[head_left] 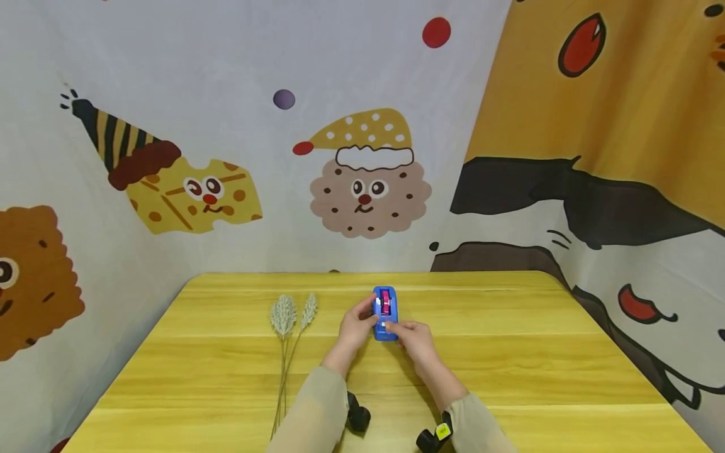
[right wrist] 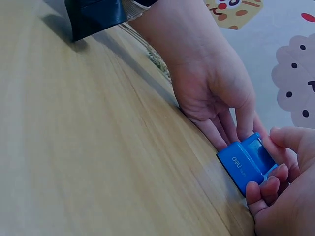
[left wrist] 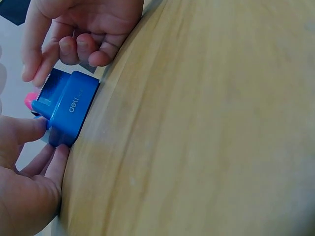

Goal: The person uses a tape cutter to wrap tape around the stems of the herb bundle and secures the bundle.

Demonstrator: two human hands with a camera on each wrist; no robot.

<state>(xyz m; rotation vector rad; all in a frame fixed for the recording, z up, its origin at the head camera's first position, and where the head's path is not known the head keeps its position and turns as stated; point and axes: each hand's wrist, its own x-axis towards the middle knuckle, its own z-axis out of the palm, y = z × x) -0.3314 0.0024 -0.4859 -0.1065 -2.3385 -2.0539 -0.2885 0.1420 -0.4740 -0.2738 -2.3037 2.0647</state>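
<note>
A blue tape dispenser (head_left: 386, 333) with a pink tape roll (head_left: 386, 301) stands on the table, its long side running away from me. My left hand (head_left: 354, 328) grips it from the left side, thumb near the cutter and fingers low against the body. In the left wrist view the toothed cutter edge of the dispenser (left wrist: 74, 105) faces my right hand (left wrist: 91, 29). That right hand (head_left: 418, 343) pinches thumb and index finger together right at the cutter, over the tape's end; the clear tape itself barely shows. Its other fingers are curled beside the dispenser (right wrist: 241, 164).
Dried flower stems with pale heads (head_left: 284, 314) lie on the wooden table (head_left: 510, 352) left of my hands. A printed cloth (head_left: 226, 94) hangs behind the table's far edge. Black wrist cameras (head_left: 357, 415) sit below both hands.
</note>
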